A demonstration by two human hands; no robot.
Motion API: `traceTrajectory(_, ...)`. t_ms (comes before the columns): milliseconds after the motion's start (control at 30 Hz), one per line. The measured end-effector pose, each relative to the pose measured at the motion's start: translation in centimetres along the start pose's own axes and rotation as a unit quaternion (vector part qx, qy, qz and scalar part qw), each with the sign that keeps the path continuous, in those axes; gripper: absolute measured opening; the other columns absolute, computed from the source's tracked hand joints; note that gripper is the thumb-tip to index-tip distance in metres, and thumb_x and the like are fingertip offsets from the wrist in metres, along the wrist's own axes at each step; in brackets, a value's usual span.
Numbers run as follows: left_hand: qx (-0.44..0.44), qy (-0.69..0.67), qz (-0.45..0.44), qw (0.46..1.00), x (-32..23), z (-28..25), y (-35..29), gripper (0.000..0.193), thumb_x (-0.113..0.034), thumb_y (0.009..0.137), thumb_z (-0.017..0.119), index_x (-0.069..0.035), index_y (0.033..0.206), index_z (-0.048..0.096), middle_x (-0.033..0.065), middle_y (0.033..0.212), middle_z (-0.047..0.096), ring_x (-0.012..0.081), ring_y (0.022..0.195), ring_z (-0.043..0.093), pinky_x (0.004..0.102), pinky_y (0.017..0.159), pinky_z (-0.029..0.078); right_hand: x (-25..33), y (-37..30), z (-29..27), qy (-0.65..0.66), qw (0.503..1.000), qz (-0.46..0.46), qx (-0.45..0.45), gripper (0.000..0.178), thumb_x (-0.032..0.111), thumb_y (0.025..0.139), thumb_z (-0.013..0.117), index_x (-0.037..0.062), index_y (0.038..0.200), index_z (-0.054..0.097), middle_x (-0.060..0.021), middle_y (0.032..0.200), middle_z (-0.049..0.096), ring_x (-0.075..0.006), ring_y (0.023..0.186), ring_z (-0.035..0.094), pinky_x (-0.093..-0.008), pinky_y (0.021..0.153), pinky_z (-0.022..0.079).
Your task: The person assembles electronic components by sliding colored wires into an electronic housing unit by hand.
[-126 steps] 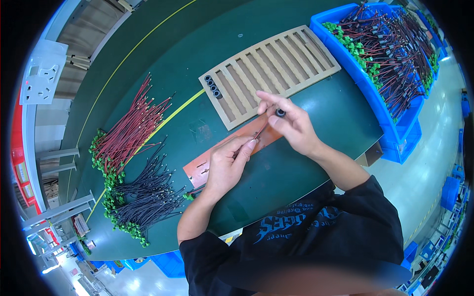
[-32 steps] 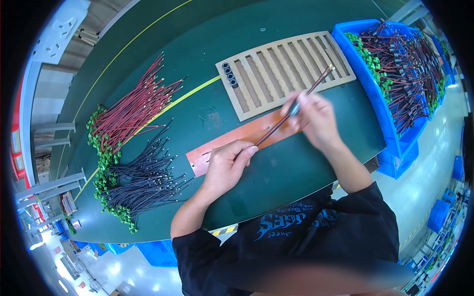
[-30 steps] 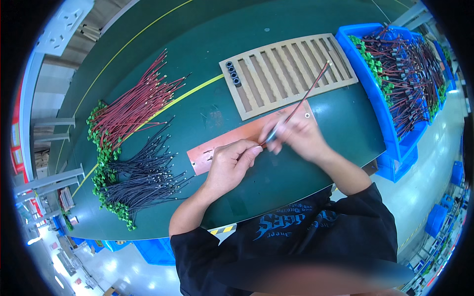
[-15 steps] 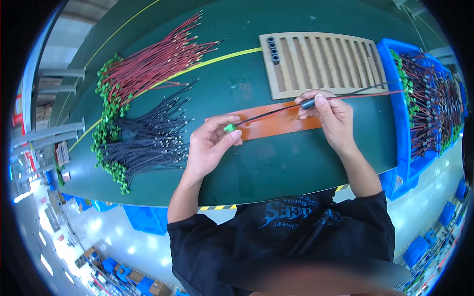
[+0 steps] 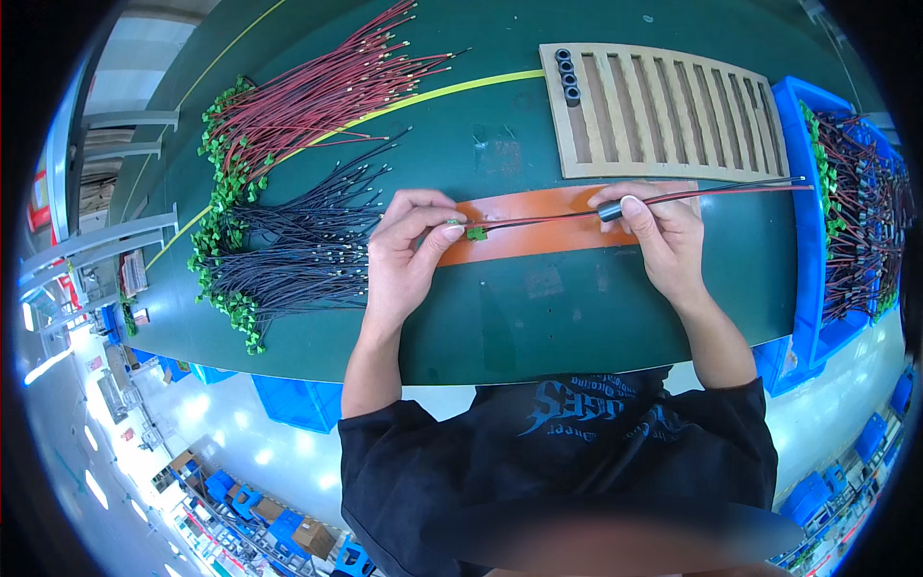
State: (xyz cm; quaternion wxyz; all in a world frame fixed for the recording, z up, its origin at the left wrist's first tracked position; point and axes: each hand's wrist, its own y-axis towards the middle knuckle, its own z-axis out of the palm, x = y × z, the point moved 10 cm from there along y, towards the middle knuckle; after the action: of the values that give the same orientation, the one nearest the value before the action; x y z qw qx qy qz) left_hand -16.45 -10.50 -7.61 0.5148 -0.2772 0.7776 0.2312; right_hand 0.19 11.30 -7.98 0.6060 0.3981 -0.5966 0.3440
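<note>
My left hand [image 5: 411, 252] is closed in a pinch at the left end of a red and a black wire [image 5: 548, 221]. A bit of green shows between its fingertips, and a green connector [image 5: 477, 233] sticks out just beside them. My right hand [image 5: 663, 236] grips a short black ferrite core [image 5: 610, 210] between thumb and fingers. Both wires run through the core, and their free ends reach right, toward the blue bin. Beneath the wires lies an orange strip [image 5: 538, 245] on the green table [image 5: 538, 327].
Red wires [image 5: 317, 91] and black wires [image 5: 298, 250] with green connectors lie in two bunches at left. A slotted wooden board [image 5: 663, 168] at the back holds several black cores [image 5: 567, 79] in its left slot. The blue bin [image 5: 812, 240] at right is filled with wired pieces.
The wires have swung to lie nearly level, and their right ends have come away from the bin's contents. The green connector now shows outside my left fingertips. The whole view has shifted slightly.
</note>
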Motion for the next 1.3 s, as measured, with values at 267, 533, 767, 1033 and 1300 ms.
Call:
traceTrajectory(267, 0.003, 0.063, -0.033, 0.997, 1.1, 1.7, 0.9, 0.016, -0.002, 0.098, 0.064, 0.005, 0.108, 0.074, 0.0069, 0.089, 0.066, 0.0093, 0.072, 0.055, 0.0229, 0.063, 0.044, -0.3, 0.5, -1.2, -0.060, 0.998, -0.033, -0.008, 0.026, 0.015, 0.106, 0.057, -0.0052, 0.109, 0.072, -0.0110, 0.104, 0.076, -0.0173, 0.091, 0.071, -0.0297, 0.085, 0.057)
traceTrajectory(533, 0.008, 0.105, -0.005, 0.994, 0.3, 1.5, 1.4, 0.014, -0.003, 0.092, 0.070, 0.002, 0.104, 0.076, 0.0110, 0.091, 0.071, 0.0206, 0.081, 0.065, 0.0302, 0.074, 0.052, -1.2, 0.8, -1.1, 0.007, 1.000, -0.009, 0.011, 0.028, 0.016, 0.107, 0.056, -0.0066, 0.110, 0.071, -0.0118, 0.104, 0.075, -0.0181, 0.091, 0.072, -0.0304, 0.086, 0.057)
traceTrajectory(767, 0.086, 0.161, 0.018, 0.983, -0.1, 2.7, 1.7, 0.025, 0.001, 0.086, 0.073, 0.000, 0.111, 0.074, 0.0124, 0.104, 0.071, 0.0247, 0.095, 0.064, 0.0336, 0.082, 0.052, -1.3, 1.0, -1.0, -0.007, 1.000, -0.021, 0.020, 0.027, 0.016, 0.106, 0.057, -0.0071, 0.110, 0.071, -0.0118, 0.104, 0.075, -0.0181, 0.092, 0.072, -0.0308, 0.087, 0.057)
traceTrajectory(1033, 0.038, 0.275, 0.177, 0.944, -3.6, 3.1, 0.1, 0.035, -0.007, 0.071, 0.084, -0.007, 0.104, 0.072, 0.0087, 0.106, 0.060, 0.0268, 0.100, 0.058, 0.0371, 0.090, 0.045, -2.7, 0.9, -1.2, 0.046, 0.999, 0.015, 0.005, 0.027, 0.016, 0.107, 0.056, -0.0059, 0.111, 0.071, -0.0114, 0.105, 0.075, -0.0176, 0.094, 0.072, -0.0309, 0.088, 0.057)
traceTrajectory(1300, -0.009, 0.447, 0.264, 0.855, -4.3, 7.2, -1.1, 0.028, -0.012, 0.074, 0.085, -0.010, 0.099, 0.074, 0.0049, 0.107, 0.060, 0.0263, 0.101, 0.056, 0.0433, 0.090, 0.042, -2.8, 1.2, -1.0, 0.115, 0.992, 0.044, 0.005, 0.030, 0.019, 0.108, 0.054, -0.0061, 0.113, 0.070, -0.0138, 0.106, 0.074, -0.0207, 0.095, 0.074, -0.0310, 0.088, 0.058)
